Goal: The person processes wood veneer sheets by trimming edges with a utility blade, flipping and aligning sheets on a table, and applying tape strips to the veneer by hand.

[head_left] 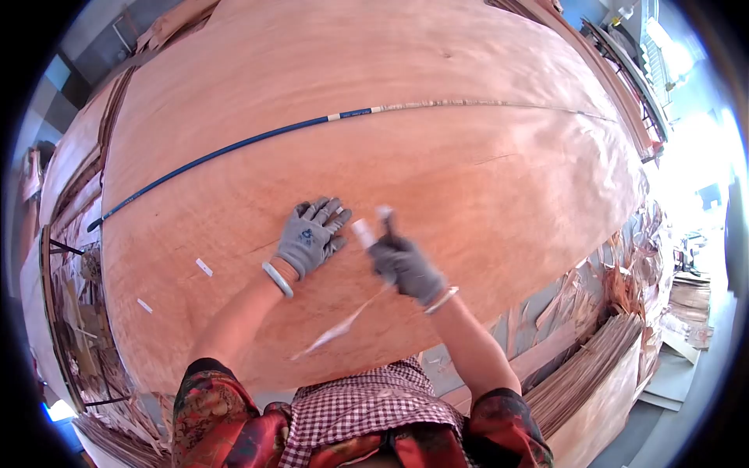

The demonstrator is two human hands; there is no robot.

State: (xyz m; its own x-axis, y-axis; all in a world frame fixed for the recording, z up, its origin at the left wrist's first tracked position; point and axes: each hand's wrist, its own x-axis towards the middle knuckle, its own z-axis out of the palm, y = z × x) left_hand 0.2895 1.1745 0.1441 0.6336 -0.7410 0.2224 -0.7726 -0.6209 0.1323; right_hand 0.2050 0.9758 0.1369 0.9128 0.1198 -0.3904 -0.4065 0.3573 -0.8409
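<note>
- Resting on the wood sheet, the left hand, in a grey glove, lies with palm down; its fingers are open and a little spread, and they do not grip anything.
- The right hand, also gloved, is just beside it and blurred. Its fingers look bent; one cannot tell surely what they grip.
- A white piece is at the tips of the right hand, on the side of the left hand. A dark narrow shape with a pale end points away from the person there, too blurred to name.
- A thin white strip extends from below the right hand toward the person; whether it touches the sheet, one cannot tell.
- Two short white tapes lie on the sheet, left of the left hand: one tape nearer, the other tape farther.
- Beyond both hands, a long rod crosses the sheet, blue at left and pale at right, and its blue end reaches the left edge.
- The person wears a checked apron and red patterned sleeves.
- At right, below the sheet edge, are torn scraps and a layered stack.
</note>
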